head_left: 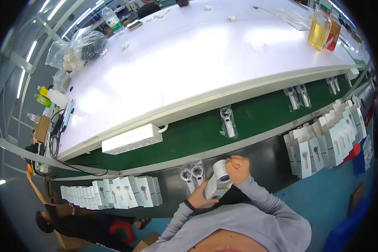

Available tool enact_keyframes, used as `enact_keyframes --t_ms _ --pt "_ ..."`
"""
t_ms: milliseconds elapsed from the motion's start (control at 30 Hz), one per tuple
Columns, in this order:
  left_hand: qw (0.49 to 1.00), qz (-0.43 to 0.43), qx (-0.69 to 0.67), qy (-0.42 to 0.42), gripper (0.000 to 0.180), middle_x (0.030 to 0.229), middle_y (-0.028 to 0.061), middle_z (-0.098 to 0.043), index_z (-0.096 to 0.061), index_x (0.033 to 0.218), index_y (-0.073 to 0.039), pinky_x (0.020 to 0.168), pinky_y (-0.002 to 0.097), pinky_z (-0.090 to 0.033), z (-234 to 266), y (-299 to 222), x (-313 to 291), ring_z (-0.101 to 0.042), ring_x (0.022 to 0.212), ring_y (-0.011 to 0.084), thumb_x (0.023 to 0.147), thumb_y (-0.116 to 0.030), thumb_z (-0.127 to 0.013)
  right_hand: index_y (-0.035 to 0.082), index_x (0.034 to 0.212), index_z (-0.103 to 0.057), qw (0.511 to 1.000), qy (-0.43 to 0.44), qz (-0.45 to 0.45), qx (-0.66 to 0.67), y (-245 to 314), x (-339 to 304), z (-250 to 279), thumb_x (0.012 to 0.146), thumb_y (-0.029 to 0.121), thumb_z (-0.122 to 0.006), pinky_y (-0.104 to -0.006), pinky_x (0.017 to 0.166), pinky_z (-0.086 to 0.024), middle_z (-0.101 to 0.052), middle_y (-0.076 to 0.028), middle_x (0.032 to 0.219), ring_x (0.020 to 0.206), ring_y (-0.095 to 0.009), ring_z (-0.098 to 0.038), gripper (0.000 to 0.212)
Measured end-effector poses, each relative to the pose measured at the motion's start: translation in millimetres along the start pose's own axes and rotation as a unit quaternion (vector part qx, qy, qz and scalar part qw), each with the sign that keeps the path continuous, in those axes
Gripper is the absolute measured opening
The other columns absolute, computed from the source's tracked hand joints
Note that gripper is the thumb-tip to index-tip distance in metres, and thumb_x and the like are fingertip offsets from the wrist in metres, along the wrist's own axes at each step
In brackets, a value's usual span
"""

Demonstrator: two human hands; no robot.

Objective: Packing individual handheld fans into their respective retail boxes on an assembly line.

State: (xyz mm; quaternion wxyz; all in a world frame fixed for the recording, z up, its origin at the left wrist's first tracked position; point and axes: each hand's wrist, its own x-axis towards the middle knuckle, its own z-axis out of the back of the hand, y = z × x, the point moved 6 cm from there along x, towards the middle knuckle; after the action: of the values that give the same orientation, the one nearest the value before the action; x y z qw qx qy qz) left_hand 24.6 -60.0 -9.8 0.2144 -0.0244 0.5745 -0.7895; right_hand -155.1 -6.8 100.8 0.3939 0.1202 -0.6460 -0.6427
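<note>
Left hand (199, 197): grasping white carton (215, 190)
Right hand (238, 169): clenched beside white roll (219, 168) — contents unclear
Carton row (129, 193): fan pictures — lettering illegible

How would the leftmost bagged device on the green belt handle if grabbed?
The device is probably stiff, with its solid-looking handle. Its loose, glossy bag may feel slippery. Wider at the head, it might swivel if pushed.

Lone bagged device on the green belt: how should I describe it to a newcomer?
Start at the big white table and drop to the green belt along its near edge. There, right of the white power strip, lies a white device with a round, dark-ringed head in a clear bag. It lies alone, while the bagged devices farther right come in pairs.
</note>
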Motion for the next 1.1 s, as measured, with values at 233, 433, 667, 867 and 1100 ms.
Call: enact_keyframes --t_ms 233,433,667,867,1100 --pt "0.991 -0.003 -0.133 -0.034 0.081 0.111 0.0156 -0.053 -0.034 0.128 -0.001 0.089 0.0341 -0.042 0 25 9 -0.053 0.105 0.0241 0.066 -0.026 -0.079 0.002 0.054 -0.051 0.962 0.216 -0.052 -0.158 -55 -28 -31 0.079 0.017 -0.058 -0.0395 0.047 -0.039 -0.052 -0.012 0.053 0.048 -0.030 -0.050 0.030" --pt "0.999 0.032 0.000 0.044 0.084 0.111 0.0179 -0.054 -0.033 0.129 -0.003 0.087 0.0366 -0.044 6 6 28 -0.056 0.103 0.0291 0.065 -0.032 -0.078 0.003 0.062 -0.061 0.918 0.311 -0.032 -0.245 -70 -39 -39 0.076 0.023 -0.057 -0.0441 0.056 -0.048 -0.058 -0.016 0.061 0.059 -0.035 -0.059 0.024" --pt "0.977 0.107 0.134 0.126 0.078 0.104 0.0226 -0.060 -0.034 0.129 -0.012 0.082 0.0424 -0.047 -19 29 20 -0.059 0.095 0.0392 0.068 -0.042 -0.073 0.000 0.087 -0.063 0.854 0.463 -0.182 -0.152 -161 -103 -53 0.075 0.018 -0.052 -0.0430 0.069 -0.049 -0.063 -0.022 0.079 0.077 -0.037 -0.062 0.025" --pt "0.976 0.118 0.134 0.124 0.077 0.104 0.0236 -0.060 -0.035 0.127 -0.011 0.081 0.0427 -0.047 -24 37 19 -0.059 0.096 0.0397 0.068 -0.045 -0.071 -0.001 0.090 -0.062 0.815 0.486 -0.278 -0.148 -170 -102 -53 0.076 0.015 -0.050 -0.0360 0.051 -0.051 -0.063 -0.018 0.068 0.056 -0.027 -0.063 0.024" --pt "0.991 0.074 0.057 0.095 0.081 0.105 0.0204 -0.058 -0.037 0.122 -0.001 0.083 0.0379 -0.046 -16 70 22 -0.059 0.099 0.0337 0.066 -0.046 -0.075 -0.001 0.084 -0.062 0.866 0.446 -0.156 -0.163 -164 -88 -66 0.074 0.018 -0.055 -0.0360 0.057 -0.050 -0.063 -0.018 0.070 0.063 -0.029 -0.064 0.023"
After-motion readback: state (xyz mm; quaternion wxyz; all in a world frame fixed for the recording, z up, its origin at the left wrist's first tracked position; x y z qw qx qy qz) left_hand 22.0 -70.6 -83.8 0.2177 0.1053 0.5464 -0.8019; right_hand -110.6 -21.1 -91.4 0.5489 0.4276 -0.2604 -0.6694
